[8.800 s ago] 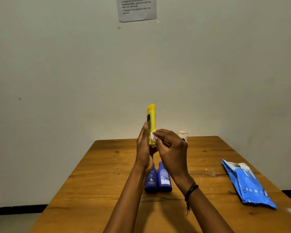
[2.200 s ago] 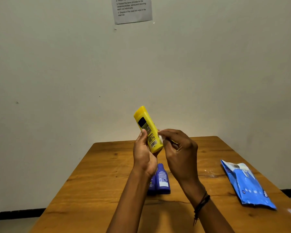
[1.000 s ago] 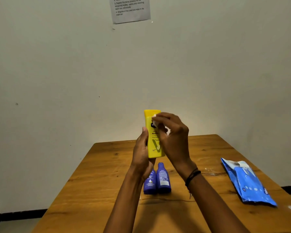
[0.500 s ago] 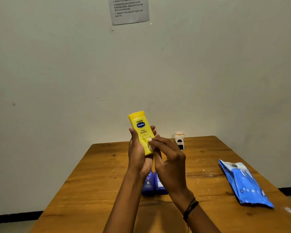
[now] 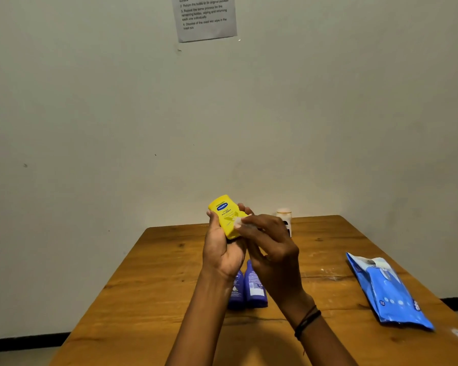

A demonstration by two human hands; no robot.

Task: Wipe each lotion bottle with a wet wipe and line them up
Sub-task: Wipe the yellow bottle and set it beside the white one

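Note:
My left hand (image 5: 222, 249) holds a yellow lotion bottle (image 5: 225, 215) up above the table, label toward me, tilted a little to the left. My right hand (image 5: 271, 249) presses a small white wet wipe (image 5: 239, 221) against the bottle's right side. Two dark blue lotion bottles (image 5: 250, 287) lie side by side on the wooden table (image 5: 154, 286) beneath my hands, partly hidden by my wrists. A small white bottle with a dark label (image 5: 284, 219) stands at the table's far edge, behind my right hand.
A blue pack of wet wipes (image 5: 389, 291) lies on the right side of the table. A printed instruction sheet (image 5: 204, 18) is taped to the pale wall behind the table. Dark skirting runs along the floor on both sides.
The yellow bottle has turned from side-on to label-forward and come lower. My right hand has slid the wipe from the bottle's top down to its right side.

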